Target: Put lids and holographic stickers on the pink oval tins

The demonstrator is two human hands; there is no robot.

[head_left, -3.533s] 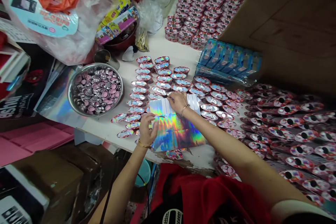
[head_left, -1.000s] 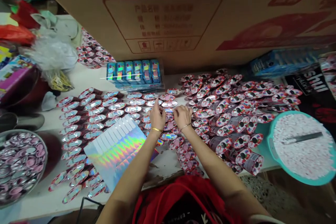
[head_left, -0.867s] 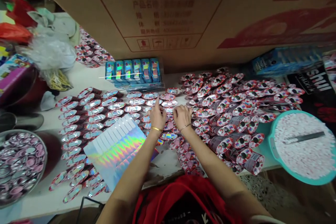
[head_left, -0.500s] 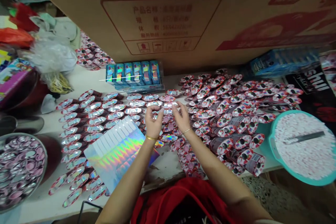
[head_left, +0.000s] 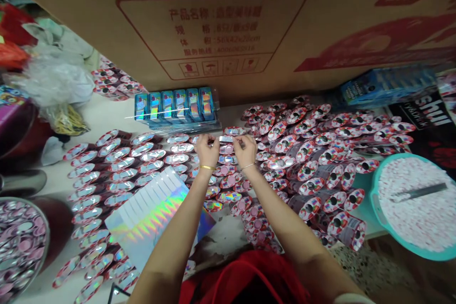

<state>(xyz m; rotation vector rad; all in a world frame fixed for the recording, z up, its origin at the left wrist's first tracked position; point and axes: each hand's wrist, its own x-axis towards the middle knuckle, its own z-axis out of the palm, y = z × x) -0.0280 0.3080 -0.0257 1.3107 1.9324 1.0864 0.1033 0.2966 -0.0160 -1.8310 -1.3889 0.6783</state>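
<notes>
Well, the reference point is the blue blister pack (head_left: 174,107) on the bench (head_left: 107,123). Directly below the pack, the left hand (head_left: 206,150) and right hand (head_left: 245,150) meet over a silver foil oval (head_left: 225,138). Both grips are curled, with the fingertips (head_left: 213,140) pressed toward that piece; whether it is actually pinched cannot be confirmed, as the fingers hide the contact. The left forearm (head_left: 167,242) and right forearm (head_left: 288,223) rise from the lower frame and converge in a narrow V, elbows well apart. Rows of foil ovals (head_left: 117,171) lie overlapped below and left of the pack, apparently so that each edge stays exposed and separately reachable. A denser heap of printed ovals (head_left: 306,152) with black centres lies to the pack's right. A holographic sheet (head_left: 153,218) rests below the pack, nearer the person. A steel bowl (head_left: 45,232) of pink-and-silver discs (head_left: 21,247) stands far left of the pack, and a teal basin (head_left: 374,199) far right.
</notes>
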